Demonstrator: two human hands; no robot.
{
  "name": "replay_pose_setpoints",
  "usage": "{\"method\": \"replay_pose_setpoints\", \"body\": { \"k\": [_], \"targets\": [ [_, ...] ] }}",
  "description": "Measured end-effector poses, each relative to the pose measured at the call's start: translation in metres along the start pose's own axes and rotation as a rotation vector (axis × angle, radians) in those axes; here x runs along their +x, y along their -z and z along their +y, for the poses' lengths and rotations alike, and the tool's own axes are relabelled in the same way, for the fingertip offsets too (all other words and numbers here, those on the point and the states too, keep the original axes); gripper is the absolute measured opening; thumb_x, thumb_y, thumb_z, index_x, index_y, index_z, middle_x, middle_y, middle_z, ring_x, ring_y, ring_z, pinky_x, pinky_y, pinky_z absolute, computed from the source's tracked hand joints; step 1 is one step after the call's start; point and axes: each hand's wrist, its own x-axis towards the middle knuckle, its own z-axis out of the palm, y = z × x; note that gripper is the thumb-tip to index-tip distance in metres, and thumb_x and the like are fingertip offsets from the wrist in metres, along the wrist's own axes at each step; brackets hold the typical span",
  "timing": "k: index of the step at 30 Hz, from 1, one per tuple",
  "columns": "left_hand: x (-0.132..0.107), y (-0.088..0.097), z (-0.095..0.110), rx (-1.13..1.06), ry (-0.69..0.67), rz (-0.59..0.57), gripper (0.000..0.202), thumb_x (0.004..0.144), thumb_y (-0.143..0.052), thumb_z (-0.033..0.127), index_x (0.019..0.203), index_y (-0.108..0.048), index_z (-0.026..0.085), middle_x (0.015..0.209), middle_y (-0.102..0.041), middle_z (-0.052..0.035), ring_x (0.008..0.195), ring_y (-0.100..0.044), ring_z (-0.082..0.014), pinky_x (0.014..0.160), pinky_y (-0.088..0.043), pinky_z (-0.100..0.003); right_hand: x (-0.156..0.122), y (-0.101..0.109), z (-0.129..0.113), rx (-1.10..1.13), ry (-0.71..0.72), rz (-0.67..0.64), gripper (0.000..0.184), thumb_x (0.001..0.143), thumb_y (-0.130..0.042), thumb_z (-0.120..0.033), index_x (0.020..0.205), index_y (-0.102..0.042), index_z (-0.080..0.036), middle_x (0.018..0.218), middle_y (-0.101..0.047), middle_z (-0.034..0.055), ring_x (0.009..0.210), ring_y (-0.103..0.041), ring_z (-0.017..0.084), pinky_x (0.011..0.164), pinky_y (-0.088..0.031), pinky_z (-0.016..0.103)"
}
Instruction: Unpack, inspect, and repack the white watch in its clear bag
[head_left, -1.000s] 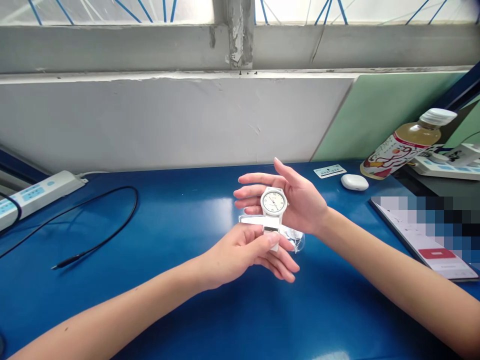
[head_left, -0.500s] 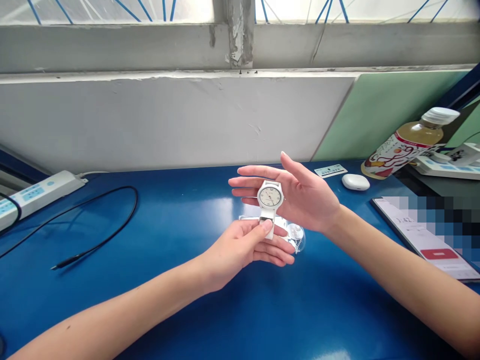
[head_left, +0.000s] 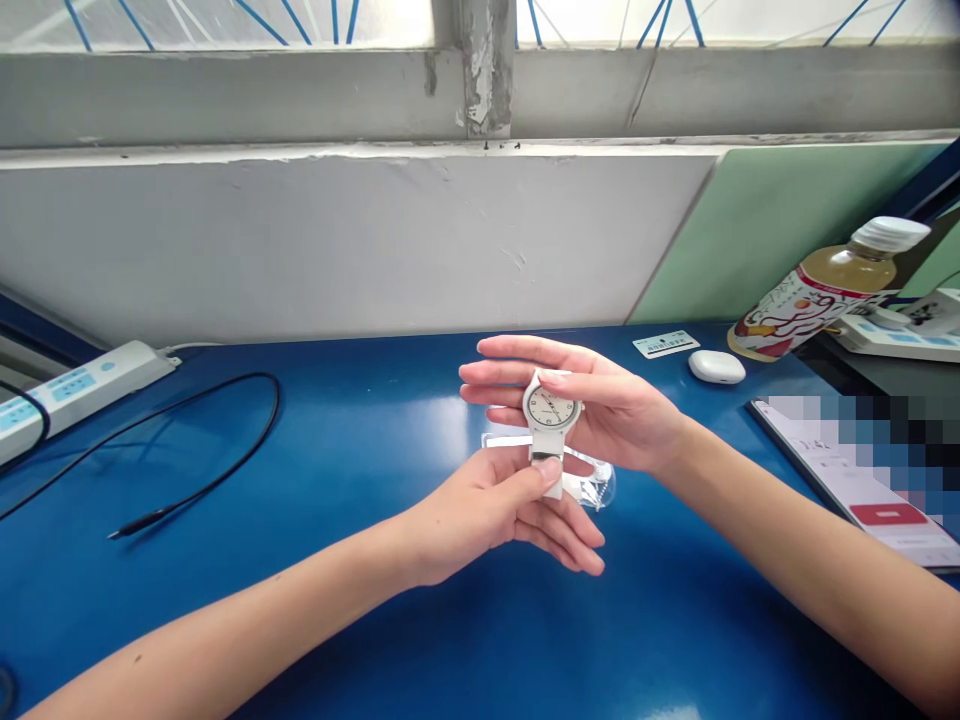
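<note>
A white wristwatch (head_left: pixel 551 409) with a round pale dial is held up above the blue table (head_left: pixel 360 600). My left hand (head_left: pixel 495 510) pinches the lower strap between thumb and fingers. My right hand (head_left: pixel 600 405) cups the watch from behind, its thumb lying across the top edge of the dial and its fingers stretched out to the left. Under both hands lies a clear plastic wrapper (head_left: pixel 589 480) on the table.
A black cable (head_left: pixel 210 470) and a white power strip (head_left: pixel 75 385) lie at the left. At the right are a white earbud case (head_left: pixel 717 366), a small label card (head_left: pixel 666 344), a tilted drink bottle (head_left: pixel 821 290) and a phone (head_left: pixel 862 490) with a blurred screen. A wall stands behind.
My right thumb has come down onto the top of the watch dial, where before the hand was open behind it. The watch has stayed at about the same place, lowering slightly.
</note>
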Motion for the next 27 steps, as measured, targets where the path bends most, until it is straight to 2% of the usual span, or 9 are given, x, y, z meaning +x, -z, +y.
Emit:
{"method": "replay_pose_setpoints", "body": {
  "k": [5, 9, 14, 18, 19, 21, 23, 25, 27],
  "targets": [
    [0.002, 0.002, -0.002, 0.078, -0.077, 0.058, 0.041, 0.095, -0.062, 0.049, 0.101, -0.069, 0.010, 0.092, -0.074, -0.0144, 0.086, -0.074, -0.0245, 0.083, -0.056, -0.036, 0.002, 0.002, -0.001, -0.047, 0.004, 0.021, 0.034, 0.090, -0.060, -0.027, 0.123, -0.068, -0.025, 0.129, -0.070, 0.0041, 0.130, -0.058, 0.024, 0.111, -0.042, 0.042],
    [0.000, 0.003, 0.005, 0.226, -0.180, 0.147, 0.037, 0.097, -0.059, 0.045, 0.101, -0.069, 0.009, 0.099, -0.074, -0.0156, 0.096, -0.073, -0.0269, 0.089, -0.055, -0.038, -0.004, 0.004, -0.010, -0.231, 0.028, 0.034, 0.033, 0.096, -0.055, -0.030, 0.126, -0.067, -0.025, 0.132, -0.068, 0.0058, 0.132, -0.055, 0.025, 0.108, -0.044, 0.041],
    [-0.003, 0.002, 0.012, 0.392, -0.286, 0.224, 0.030, 0.094, -0.060, 0.041, 0.095, -0.067, 0.012, 0.076, -0.071, -0.0058, 0.067, -0.068, -0.0172, 0.071, -0.055, -0.030, -0.040, 0.004, -0.014, -0.513, 0.117, 0.281, 0.043, 0.092, -0.064, -0.039, 0.135, -0.061, -0.036, 0.132, -0.067, 0.0042, 0.122, -0.061, 0.027, 0.103, -0.048, 0.042],
    [-0.004, 0.004, 0.009, 0.645, -0.334, 0.318, 0.024, 0.092, -0.057, 0.036, 0.087, -0.066, 0.014, 0.065, -0.062, 0.0001, 0.056, -0.056, -0.0125, 0.057, -0.045, -0.024, -0.071, 0.010, 0.004, -0.778, 0.217, 0.456, 0.041, 0.090, -0.067, -0.034, 0.131, -0.064, -0.038, 0.134, -0.063, 0.0045, 0.114, -0.061, 0.026, 0.096, -0.052, 0.040],
    [-0.005, 0.005, 0.008, 0.716, -0.346, 0.341, 0.024, 0.092, -0.057, 0.036, 0.086, -0.067, 0.015, 0.066, -0.061, 0.0003, 0.057, -0.054, -0.0121, 0.055, -0.042, -0.023, -0.076, 0.013, 0.010, -0.818, 0.225, 0.473, 0.041, 0.090, -0.068, -0.033, 0.131, -0.064, -0.038, 0.128, -0.065, 0.0050, 0.104, -0.063, 0.024, 0.090, -0.054, 0.039],
    [-0.005, 0.005, 0.007, 0.819, -0.363, 0.357, 0.026, 0.093, -0.054, 0.035, 0.083, -0.066, 0.015, 0.068, -0.058, 0.0004, 0.058, -0.049, -0.0116, 0.052, -0.036, -0.022, -0.081, 0.018, 0.020, -0.795, 0.213, 0.476, 0.042, 0.092, -0.065, -0.033, 0.133, -0.061, -0.037, 0.095, -0.068, 0.0034, 0.079, -0.062, 0.020, 0.072, -0.055, 0.034],
    [-0.005, 0.005, 0.007, 0.890, -0.374, 0.332, 0.027, 0.095, -0.050, 0.033, 0.083, -0.066, 0.014, 0.067, -0.055, 0.0010, 0.057, -0.045, -0.0107, 0.051, -0.032, -0.022, -0.082, 0.022, 0.027, -0.719, 0.182, 0.438, 0.047, 0.094, -0.063, -0.035, 0.140, -0.055, -0.035, 0.076, -0.062, 0.0000, 0.064, -0.057, 0.017, 0.061, -0.051, 0.031],
    [-0.005, 0.006, 0.006, 0.993, -0.415, 0.284, 0.023, 0.094, -0.048, 0.025, 0.086, -0.067, 0.015, 0.066, -0.054, 0.0022, 0.055, -0.040, -0.0096, 0.051, -0.031, -0.022, -0.083, 0.025, 0.031, -0.660, 0.168, 0.379, 0.047, 0.095, -0.060, -0.040, 0.141, -0.054, -0.031, 0.073, -0.062, -0.0002, 0.059, -0.055, 0.016, 0.059, -0.050, 0.031],
    [-0.003, 0.007, 0.005, 1.145, -0.493, 0.240, 0.019, 0.090, -0.050, 0.015, 0.092, -0.069, 0.016, 0.069, -0.058, 0.0024, 0.056, -0.041, -0.0094, 0.054, -0.033, -0.022, -0.084, 0.026, 0.032, -0.641, 0.162, 0.356, 0.039, 0.095, -0.059, -0.043, 0.132, -0.063, -0.030, 0.074, -0.066, 0.0018, 0.061, -0.058, 0.017, 0.061, -0.051, 0.033]
  ]
}}
